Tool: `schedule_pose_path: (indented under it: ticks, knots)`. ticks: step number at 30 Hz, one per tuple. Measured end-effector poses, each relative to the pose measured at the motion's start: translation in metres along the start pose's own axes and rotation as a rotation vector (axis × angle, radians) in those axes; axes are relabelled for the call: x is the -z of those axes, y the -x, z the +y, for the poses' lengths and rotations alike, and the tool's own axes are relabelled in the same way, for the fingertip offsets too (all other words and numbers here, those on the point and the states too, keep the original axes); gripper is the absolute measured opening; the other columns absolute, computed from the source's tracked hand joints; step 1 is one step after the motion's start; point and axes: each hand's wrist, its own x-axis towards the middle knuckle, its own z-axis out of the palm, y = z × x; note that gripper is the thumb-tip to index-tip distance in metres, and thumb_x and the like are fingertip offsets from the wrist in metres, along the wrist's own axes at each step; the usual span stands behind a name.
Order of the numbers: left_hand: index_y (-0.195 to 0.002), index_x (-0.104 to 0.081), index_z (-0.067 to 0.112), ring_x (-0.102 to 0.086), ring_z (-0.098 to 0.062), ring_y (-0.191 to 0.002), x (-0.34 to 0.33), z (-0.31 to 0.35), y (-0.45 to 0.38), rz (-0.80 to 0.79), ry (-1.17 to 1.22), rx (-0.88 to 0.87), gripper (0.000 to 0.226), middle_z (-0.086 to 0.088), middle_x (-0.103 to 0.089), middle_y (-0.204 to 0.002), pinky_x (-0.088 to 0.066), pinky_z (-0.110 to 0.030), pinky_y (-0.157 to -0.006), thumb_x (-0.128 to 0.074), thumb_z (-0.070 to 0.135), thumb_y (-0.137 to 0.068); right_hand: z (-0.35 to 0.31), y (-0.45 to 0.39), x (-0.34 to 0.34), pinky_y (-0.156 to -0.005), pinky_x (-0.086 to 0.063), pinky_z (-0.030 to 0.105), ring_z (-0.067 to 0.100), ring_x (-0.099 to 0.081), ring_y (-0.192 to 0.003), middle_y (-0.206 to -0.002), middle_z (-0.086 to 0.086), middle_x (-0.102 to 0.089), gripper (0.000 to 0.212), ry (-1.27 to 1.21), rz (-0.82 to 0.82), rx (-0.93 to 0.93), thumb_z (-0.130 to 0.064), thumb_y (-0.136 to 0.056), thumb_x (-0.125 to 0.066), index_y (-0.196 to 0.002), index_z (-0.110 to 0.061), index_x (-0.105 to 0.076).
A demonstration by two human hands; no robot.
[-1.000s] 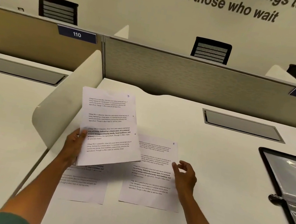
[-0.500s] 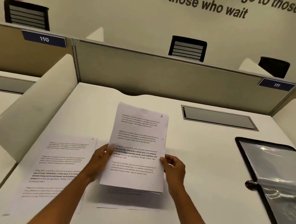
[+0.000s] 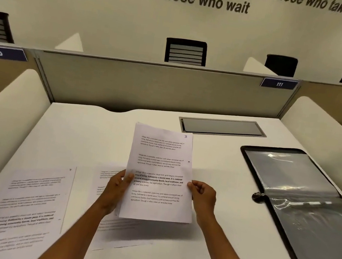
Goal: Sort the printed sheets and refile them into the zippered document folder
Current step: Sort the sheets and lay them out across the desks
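Holding the sheet stack [image 3: 160,172] upright at frame centre, your left hand [image 3: 117,187] and right hand [image 3: 203,196] pinch its side edges. Your right hand is nearer the open document folder [image 3: 301,208], lying at right, long axis running away from you. How many sheets you hold is unclear; loose sheets [image 3: 28,203] at lower left are blurred.

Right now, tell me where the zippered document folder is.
In the head view, the zippered document folder lies open on the desk's right side, right of the right hand and the held sheets.
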Motion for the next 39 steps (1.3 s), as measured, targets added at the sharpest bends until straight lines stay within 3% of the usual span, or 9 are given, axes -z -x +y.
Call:
schedule_pose_path:
  ticks: [4, 7, 11, 13, 20, 27, 33, 39]
  knots:
    - [-0.124, -0.063, 0.011, -0.069, -0.033, -0.104, -0.018, 0.001, -0.003, -0.005, -0.009, -0.006, 0.062, -0.013, -0.072, -0.115, -0.059, -0.043, -0.081, -0.067, 0.053, -0.078, 0.0, -0.008, 0.015, -0.07, -0.051, 0.021, 0.014, -0.067, -0.084, -0.086, -0.004, -0.071, 0.004, 0.025, 0.027, -0.006, -0.017, -0.09, -0.071, -0.093, -0.016, -0.069]
    - [-0.121, -0.065, 0.012, -0.07, -0.031, -0.104, -0.026, 0.001, -0.003, 0.007, -0.018, -0.002, 0.047, -0.01, -0.073, -0.114, -0.059, -0.037, -0.079, -0.062, 0.049, -0.092, 0.0, -0.014, 0.023, -0.064, -0.047, 0.016, 0.007, -0.064, -0.08, -0.087, -0.007, -0.069, 0.005, 0.045, 0.046, -0.006, -0.018, -0.092, -0.068, -0.096, -0.015, -0.068]
    - [-0.119, -0.067, 0.016, -0.071, -0.032, -0.101, -0.025, 0.0, -0.005, 0.027, -0.057, 0.002, 0.057, -0.011, -0.073, -0.112, -0.058, -0.048, -0.083, -0.063, 0.058, -0.081, 0.002, -0.022, 0.029, -0.065, -0.049, 0.021, 0.011, -0.067, -0.081, -0.087, -0.006, -0.071, 0.005, 0.064, 0.063, -0.007, -0.021, -0.093, -0.067, -0.094, -0.017, -0.069]
    - [-0.119, -0.066, 0.015, -0.071, -0.035, -0.1, -0.024, 0.0, -0.006, 0.056, -0.05, 0.005, 0.054, -0.012, -0.073, -0.111, -0.058, -0.05, -0.083, -0.063, 0.057, -0.085, 0.002, -0.029, 0.031, -0.067, -0.049, 0.023, 0.011, -0.067, -0.081, -0.086, -0.006, -0.071, 0.005, 0.063, 0.068, -0.008, -0.021, -0.092, -0.067, -0.094, -0.017, -0.07]
    - [-0.12, -0.064, 0.008, -0.07, -0.034, -0.102, -0.017, -0.003, -0.016, 0.179, -0.058, 0.008, 0.032, -0.013, -0.073, -0.112, -0.059, -0.046, -0.084, -0.048, 0.028, -0.102, -0.005, -0.061, 0.031, -0.073, -0.048, 0.026, 0.014, -0.066, -0.083, -0.083, -0.012, -0.069, 0.004, 0.032, 0.059, 0.0, -0.018, -0.09, -0.068, -0.09, -0.016, -0.072]
    - [-0.117, -0.065, 0.009, -0.072, -0.025, -0.098, 0.005, 0.008, -0.01, 0.351, -0.059, -0.046, 0.027, -0.008, -0.075, -0.107, -0.06, -0.03, -0.073, -0.047, 0.022, -0.103, -0.017, -0.108, 0.018, -0.081, -0.049, 0.029, 0.024, -0.066, -0.091, -0.097, 0.005, -0.072, 0.015, 0.077, 0.05, 0.023, -0.017, -0.09, -0.069, -0.1, -0.008, -0.074]
    - [-0.112, -0.065, 0.009, -0.073, -0.016, -0.09, 0.032, 0.014, -0.009, 0.412, -0.031, -0.058, 0.025, -0.007, -0.075, -0.103, -0.059, -0.025, -0.068, -0.044, 0.017, -0.103, -0.034, -0.151, -0.001, -0.087, -0.052, 0.034, 0.027, -0.065, -0.091, -0.103, 0.011, -0.072, 0.016, 0.115, 0.053, 0.027, -0.015, -0.091, -0.067, -0.102, -0.005, -0.073]
    - [-0.118, -0.064, 0.005, -0.073, -0.019, -0.091, 0.054, 0.024, -0.045, 0.426, -0.035, -0.051, 0.028, -0.011, -0.074, -0.107, -0.059, -0.027, -0.068, -0.045, 0.019, -0.103, -0.051, -0.195, -0.014, -0.087, -0.051, 0.033, 0.025, -0.062, -0.089, -0.103, 0.012, -0.072, 0.016, 0.126, 0.105, 0.03, -0.014, -0.092, -0.066, -0.102, -0.004, -0.073]
